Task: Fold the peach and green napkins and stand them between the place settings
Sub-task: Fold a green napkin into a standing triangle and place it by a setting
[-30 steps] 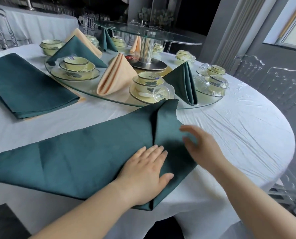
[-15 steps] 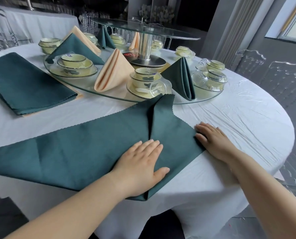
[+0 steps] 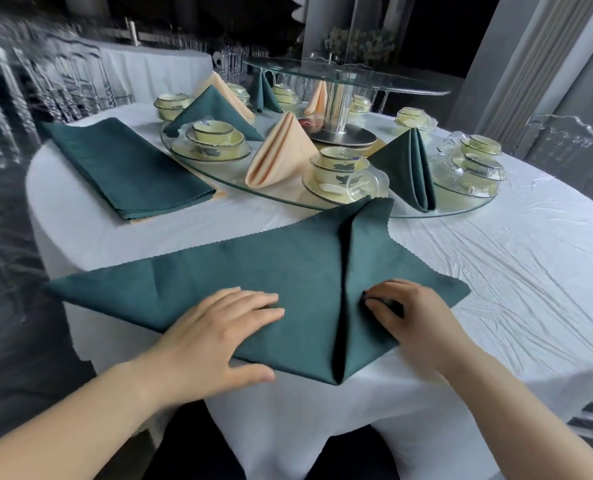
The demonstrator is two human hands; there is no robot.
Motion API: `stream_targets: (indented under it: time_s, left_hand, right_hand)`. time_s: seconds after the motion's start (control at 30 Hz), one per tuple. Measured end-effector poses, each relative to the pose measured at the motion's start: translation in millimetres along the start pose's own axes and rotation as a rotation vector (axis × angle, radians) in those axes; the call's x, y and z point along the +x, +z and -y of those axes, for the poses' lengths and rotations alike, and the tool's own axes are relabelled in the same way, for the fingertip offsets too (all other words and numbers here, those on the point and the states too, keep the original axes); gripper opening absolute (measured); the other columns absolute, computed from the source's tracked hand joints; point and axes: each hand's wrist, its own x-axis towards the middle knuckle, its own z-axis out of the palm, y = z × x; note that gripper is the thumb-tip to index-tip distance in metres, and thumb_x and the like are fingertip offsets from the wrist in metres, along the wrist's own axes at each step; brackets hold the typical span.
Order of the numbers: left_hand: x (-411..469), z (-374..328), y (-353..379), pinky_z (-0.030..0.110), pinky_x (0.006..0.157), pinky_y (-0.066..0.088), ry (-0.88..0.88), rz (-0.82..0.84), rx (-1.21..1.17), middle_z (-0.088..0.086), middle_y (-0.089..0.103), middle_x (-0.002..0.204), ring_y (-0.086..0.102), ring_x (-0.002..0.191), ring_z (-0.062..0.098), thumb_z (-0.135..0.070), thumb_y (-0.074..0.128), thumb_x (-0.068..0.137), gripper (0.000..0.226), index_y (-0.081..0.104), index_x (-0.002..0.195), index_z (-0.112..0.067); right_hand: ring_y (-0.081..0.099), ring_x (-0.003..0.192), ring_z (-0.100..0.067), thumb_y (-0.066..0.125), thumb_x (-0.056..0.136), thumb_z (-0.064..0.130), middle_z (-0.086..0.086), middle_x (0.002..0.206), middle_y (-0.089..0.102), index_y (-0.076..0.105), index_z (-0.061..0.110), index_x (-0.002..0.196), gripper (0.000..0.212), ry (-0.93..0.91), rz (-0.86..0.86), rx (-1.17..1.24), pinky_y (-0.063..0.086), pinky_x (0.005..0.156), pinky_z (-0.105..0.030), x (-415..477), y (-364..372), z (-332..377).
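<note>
Head view: we are logging the round table in white cloth, taking the glass turntable as landmark. Just in front of the turntable, far tip at its rim, the green napkin is lying mid-fold, with the right flap turned in to a centre crease and the left side spread flat.

We are judging it light, soft and limp, and likely to slide on the cloth. The best hold looks like a flat press beside the crease and a pinch at the left corner.

Left of the turntable, one flat stack is waiting, green on top with a peach edge beneath. On the turntable we are counting three standing green napkins and three peach napkins.

Two hands are working:
- **left hand**: pressing flat, fingers straight, left of the crease.
- **right hand**: curling its fingers onto the right flap. Pinch or press, we cannot tell.
</note>
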Motion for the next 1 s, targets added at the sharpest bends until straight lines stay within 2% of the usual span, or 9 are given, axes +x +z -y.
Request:
stream_targets:
  time_s: [0.13,0.23,0.43,0.57,0.67,0.73,0.83,0.93,1.0]
  left_hand:
    - [-43,54,-7,0.019,0.112,0.004,-0.152,0.074,0.150,0.001,0.054,0.128,0.025,0.134,0.011,-0.051,0.034,0.082,0.059,0.032,0.137,-0.027]
    - [-65,79,-18,0.019,0.112,0.003,-0.246,0.029,0.216,0.009,0.060,0.122,0.021,0.136,0.008,-0.027,0.035,0.074,0.058,0.038,0.132,-0.016]
    - [-93,121,-34,0.016,0.105,0.017,-0.309,-0.218,0.368,0.019,0.069,0.100,0.045,0.097,0.019,-0.007,0.030,0.072,0.044,0.051,0.111,-0.004]
    - [-108,133,-43,0.037,0.068,0.053,-0.412,-0.257,0.440,0.016,0.072,0.085,0.066,0.077,0.028,0.009,0.055,0.066,0.033,0.069,0.094,0.001]
    - [-110,128,-55,0.046,0.045,0.051,-0.461,-0.250,0.433,0.018,0.071,0.077,0.067,0.058,0.036,0.020,0.066,0.056,0.040,0.071,0.092,0.003]
    - [-103,125,-67,0.047,0.058,0.053,-0.537,-0.247,0.311,0.018,0.071,0.088,0.068,0.074,0.038,0.025,0.065,0.064,0.046,0.069,0.102,0.000]
    - [-84,116,-92,0.041,0.088,0.043,-0.625,-0.211,0.095,0.004,0.064,0.117,0.057,0.110,0.027,0.002,0.053,0.086,0.039,0.062,0.119,-0.017]
    - [-47,98,-122,0.023,0.085,0.033,-0.502,-0.116,0.014,-0.017,0.054,0.120,0.047,0.109,0.007,-0.006,0.050,0.090,0.039,0.059,0.120,-0.029]
    - [-13,87,-132,0.014,0.082,0.026,-0.436,0.077,0.007,-0.026,0.044,0.118,0.042,0.108,-0.002,-0.010,0.048,0.091,0.038,0.058,0.118,-0.035]
  right_hand:
    - [0.056,0.092,-0.016,0.058,0.087,0.020,0.003,0.093,0.063,0.069,0.017,0.090,0.012,0.007,-0.015,-0.080,0.042,0.073,-0.028,0,6,5]
    - [0.058,0.090,-0.018,0.061,0.085,0.016,0.002,0.092,0.064,0.070,0.016,0.089,0.010,-0.002,-0.046,-0.083,0.041,0.069,-0.027,-3,9,5]
    - [0.054,0.084,-0.007,0.065,0.080,0.006,0.002,0.089,0.066,0.072,0.014,0.085,0.011,-0.029,-0.069,-0.048,0.033,0.067,-0.019,-5,14,-2]
    - [0.051,0.088,-0.006,0.066,0.079,0.004,0.006,0.086,0.064,0.072,0.013,0.083,0.011,-0.031,-0.069,-0.045,0.037,0.063,-0.018,-5,14,-2]
    - [0.057,0.080,-0.012,0.065,0.080,0.006,0.011,0.082,0.059,0.072,0.013,0.083,0.010,-0.004,-0.027,-0.031,0.037,0.066,-0.012,-2,8,2]
    - [0.058,0.076,-0.019,0.062,0.082,0.005,0.008,0.078,0.061,0.070,0.012,0.081,0.011,0.032,-0.009,0.029,0.036,0.069,-0.006,4,3,4]
    - [0.055,0.074,-0.020,0.059,0.084,0.002,0.002,0.078,0.064,0.068,0.012,0.081,0.014,0.100,-0.052,0.119,0.036,0.066,-0.002,16,-3,1]
    - [0.054,0.088,-0.022,0.058,0.085,0.003,-0.006,0.097,0.066,0.069,0.007,0.092,0.014,0.146,-0.109,0.073,0.030,0.069,-0.013,27,-7,-9]
    - [0.057,0.100,-0.025,0.059,0.084,0.003,-0.009,0.105,0.065,0.069,0.005,0.096,0.016,0.156,-0.074,0.013,0.029,0.075,-0.016,32,-6,-18]
